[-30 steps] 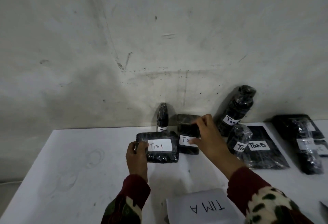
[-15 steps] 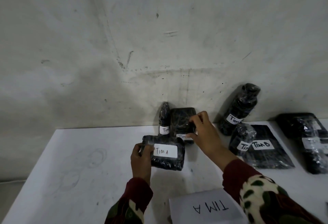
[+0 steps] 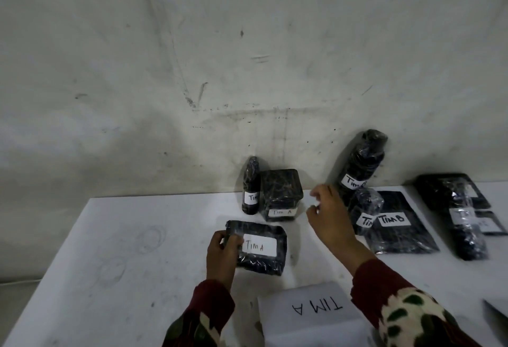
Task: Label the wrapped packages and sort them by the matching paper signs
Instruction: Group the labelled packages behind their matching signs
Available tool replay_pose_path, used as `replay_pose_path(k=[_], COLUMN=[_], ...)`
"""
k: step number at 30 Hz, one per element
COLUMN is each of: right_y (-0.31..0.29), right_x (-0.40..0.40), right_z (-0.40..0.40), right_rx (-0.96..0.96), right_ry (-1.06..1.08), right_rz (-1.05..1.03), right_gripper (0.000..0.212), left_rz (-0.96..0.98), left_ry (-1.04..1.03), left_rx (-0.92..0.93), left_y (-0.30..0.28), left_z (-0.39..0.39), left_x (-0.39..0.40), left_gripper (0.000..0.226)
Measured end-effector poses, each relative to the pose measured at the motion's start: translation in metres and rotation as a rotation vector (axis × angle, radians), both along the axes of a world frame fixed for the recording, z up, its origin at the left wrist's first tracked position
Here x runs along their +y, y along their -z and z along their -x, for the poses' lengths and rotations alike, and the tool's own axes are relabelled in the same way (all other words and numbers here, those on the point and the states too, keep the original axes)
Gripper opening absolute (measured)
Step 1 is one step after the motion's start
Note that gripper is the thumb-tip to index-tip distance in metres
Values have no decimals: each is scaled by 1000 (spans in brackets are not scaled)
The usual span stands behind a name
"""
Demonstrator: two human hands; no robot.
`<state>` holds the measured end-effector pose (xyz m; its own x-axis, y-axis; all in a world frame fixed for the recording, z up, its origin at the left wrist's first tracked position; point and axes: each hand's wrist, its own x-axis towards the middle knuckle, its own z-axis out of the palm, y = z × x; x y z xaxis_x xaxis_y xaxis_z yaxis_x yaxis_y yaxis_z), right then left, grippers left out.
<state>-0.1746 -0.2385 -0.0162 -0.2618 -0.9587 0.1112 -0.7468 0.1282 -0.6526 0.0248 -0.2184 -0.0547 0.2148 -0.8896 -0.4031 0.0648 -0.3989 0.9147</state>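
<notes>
My left hand [image 3: 222, 253] grips the left end of a flat black wrapped package [image 3: 261, 249] labelled "TIM A", on the white table [image 3: 115, 250]. Behind it, against the wall, stand a black box package [image 3: 281, 194] and a slim wrapped bottle [image 3: 251, 186], both labelled "TIM A". My right hand [image 3: 328, 216] hovers just right of the box with relaxed fingers, holding nothing. A paper sign [image 3: 310, 316] reading "TIM A" lies at the near edge. To the right are a tall bottle [image 3: 362, 162], a small package [image 3: 364, 210] and a flat package [image 3: 398, 223] marked "TIM B".
More black wrapped packages [image 3: 464, 209] lie at the far right of the table. A corner of another paper [image 3: 496, 311] shows at the right edge. The stained white wall [image 3: 220, 71] rises directly behind the table. The table's left half holds only faint ring marks.
My right hand set the box package down against the wall next to the slim bottle and let go, pulling back to the right. My left hand keeps hold of the flat package.
</notes>
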Motion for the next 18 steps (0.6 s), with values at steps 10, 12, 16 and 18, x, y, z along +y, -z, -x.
replay_pose_path(k=[10,12,16,18], right_y=[26,29,38,41], right_x=[18,18,19,19], right_z=[-9,-7,-7,-8], right_rx=[-320,-313,-279,-268], right_ry=[-97,-83,-89,-75], right_rz=[-495,-482,-485,-480], right_gripper=[28,32,38,37], left_rz=[-95,-100,-8,29], left_ry=[137,178,259,262], left_rx=[12,-43,-277,-419], left_y=[7,11,16,17], left_z=[20,20,23,25], left_x=[-1,-1,-2,-6], left_gripper=[6,10,10,13])
